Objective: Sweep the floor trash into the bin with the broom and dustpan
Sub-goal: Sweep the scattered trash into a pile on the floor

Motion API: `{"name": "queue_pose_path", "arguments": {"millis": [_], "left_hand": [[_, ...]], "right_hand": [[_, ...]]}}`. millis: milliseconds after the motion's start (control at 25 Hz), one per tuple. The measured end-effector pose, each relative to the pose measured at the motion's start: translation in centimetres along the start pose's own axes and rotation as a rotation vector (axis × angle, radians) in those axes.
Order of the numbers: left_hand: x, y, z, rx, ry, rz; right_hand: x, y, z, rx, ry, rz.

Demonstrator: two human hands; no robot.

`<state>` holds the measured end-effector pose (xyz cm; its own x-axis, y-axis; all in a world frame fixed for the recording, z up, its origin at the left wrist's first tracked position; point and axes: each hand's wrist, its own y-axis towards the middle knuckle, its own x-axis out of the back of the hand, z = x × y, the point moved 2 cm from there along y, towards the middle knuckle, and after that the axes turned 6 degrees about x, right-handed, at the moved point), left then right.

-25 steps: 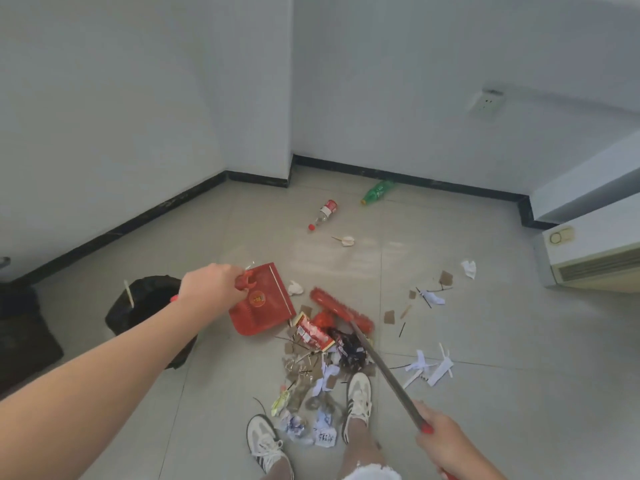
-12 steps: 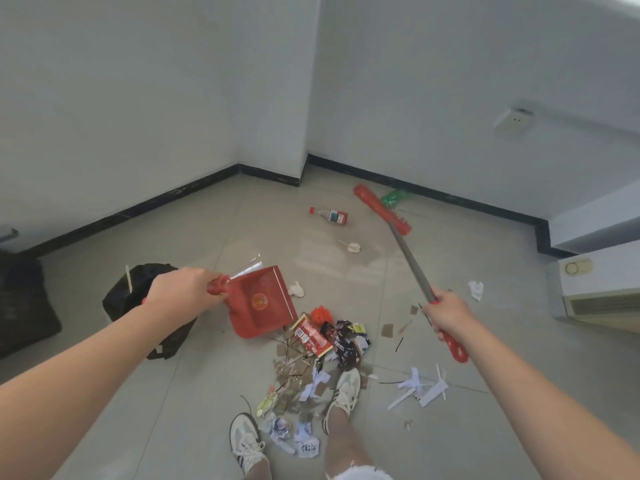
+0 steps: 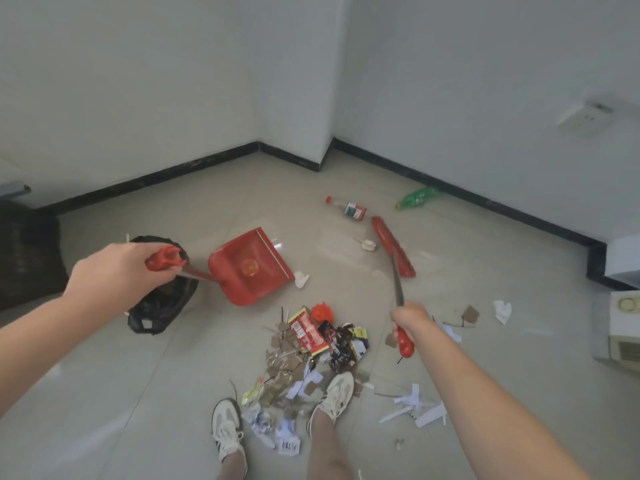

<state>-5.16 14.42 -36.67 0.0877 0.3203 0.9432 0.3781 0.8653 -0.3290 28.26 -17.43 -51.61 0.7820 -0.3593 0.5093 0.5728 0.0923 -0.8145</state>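
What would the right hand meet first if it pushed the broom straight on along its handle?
Probably the red-labelled bottle: the right hand aims the broom that way, and the brush's far end lies just short of it. Depth is unclear, so it could slip past towards the baseboard.

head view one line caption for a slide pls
Left hand holds the red dustpan, right hand the broom, its head beyond the trash pile.

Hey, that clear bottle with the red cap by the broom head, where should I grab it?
I'd grip the bottle around its labelled body, from above, fingers across its width. It lies on its side, cap pointing left, so the top is free; the broom head sits close on its right.
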Motion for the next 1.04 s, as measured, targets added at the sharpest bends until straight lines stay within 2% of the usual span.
{"name": "queue_pose_path", "arguments": {"millis": [120, 360, 600, 760, 1040], "left_hand": [[-0.9, -0.7, -0.7, 0.027, -0.033, -0.037], [-1.2, -2.0, 0.7, 0.016, -0.03, -0.065], [-1.5, -1.5, 3.7, -0.106, -0.012, -0.034], [-2.1, -1.2, 5.6, -0.171, 0.018, 0.011], [-1.5, -2.0, 5.1, -0.299, 0.051, 0.047]], "right_hand": [[-3.2, -1.9, -0.9, 0.04, -0.059, -0.004], [-9.7, -9.8, -3.0, 0.092, -0.117, 0.128], [-13.2, -18.0, -7.9, 0.243, -0.468, 0.173], [-14.0, -21.1, -12.3, 0.205, -0.762, 0.172], [-12.3, -26.6, -19.3, 0.142, -0.895, 0.199]]}}
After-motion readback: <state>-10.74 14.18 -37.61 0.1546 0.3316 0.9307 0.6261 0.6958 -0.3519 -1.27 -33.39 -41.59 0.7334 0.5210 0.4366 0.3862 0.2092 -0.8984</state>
